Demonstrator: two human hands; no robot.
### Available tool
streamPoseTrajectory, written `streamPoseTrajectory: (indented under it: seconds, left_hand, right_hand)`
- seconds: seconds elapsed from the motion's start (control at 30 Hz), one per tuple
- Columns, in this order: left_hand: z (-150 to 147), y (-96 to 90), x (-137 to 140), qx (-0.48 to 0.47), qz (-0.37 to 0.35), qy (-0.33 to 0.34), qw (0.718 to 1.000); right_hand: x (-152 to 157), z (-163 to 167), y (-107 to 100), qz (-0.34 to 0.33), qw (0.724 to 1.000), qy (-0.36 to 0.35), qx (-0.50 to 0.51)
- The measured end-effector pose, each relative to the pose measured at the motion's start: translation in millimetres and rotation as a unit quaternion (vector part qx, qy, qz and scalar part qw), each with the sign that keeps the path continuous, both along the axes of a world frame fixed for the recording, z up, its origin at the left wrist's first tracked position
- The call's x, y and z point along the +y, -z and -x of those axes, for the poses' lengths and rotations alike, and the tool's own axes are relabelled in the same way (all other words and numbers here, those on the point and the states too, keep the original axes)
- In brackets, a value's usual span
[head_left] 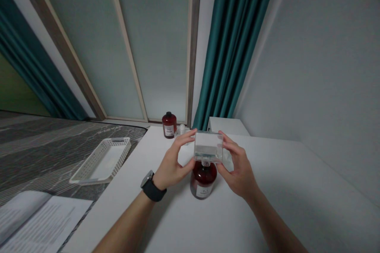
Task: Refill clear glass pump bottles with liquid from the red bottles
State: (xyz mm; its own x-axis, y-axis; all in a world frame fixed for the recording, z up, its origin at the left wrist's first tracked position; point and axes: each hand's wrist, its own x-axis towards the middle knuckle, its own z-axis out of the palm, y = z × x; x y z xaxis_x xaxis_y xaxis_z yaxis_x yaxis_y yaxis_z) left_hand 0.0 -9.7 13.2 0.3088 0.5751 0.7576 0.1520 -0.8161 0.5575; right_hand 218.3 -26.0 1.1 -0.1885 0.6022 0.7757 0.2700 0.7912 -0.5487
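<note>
both hands [175, 164] [237, 168] hold a clear box [208, 147] above a brown bottle [203, 180].

Clear box [208, 147]; dark red bottle [203, 178] (white label); teal curtain [234, 47]; white basket [102, 161].

Teal curtains [234, 47] flank frosted sliding panels [154, 47] behind a white table [297, 189].

Two brown bottles [203, 180] [169, 125], one clear box [208, 147], one basket [102, 161].
</note>
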Motion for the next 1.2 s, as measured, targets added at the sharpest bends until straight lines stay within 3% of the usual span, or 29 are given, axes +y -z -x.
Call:
streamPoseTrajectory:
  seconds: [0.47, 0.9, 1.2]
  left_hand:
    - [2.0, -4.8, -0.8, 0.019, -0.010, -0.006, 1.000]
    - [3.6, -6.5, -0.3, 0.033, -0.021, -0.013, 0.999]
    - [9.3, -8.9, -1.2, 0.036, -0.018, 0.031, 0.999]
  right_hand:
    - [-0.4, -1.2, -0.9, 0.008, 1.000, 0.000, 0.000]
    - [-2.7, -1.2, -2.2, 0.052, 0.996, -0.043, 0.051]
    - [-4.4, 0.2, -4.1, 0.048, 0.996, -0.046, 0.059]
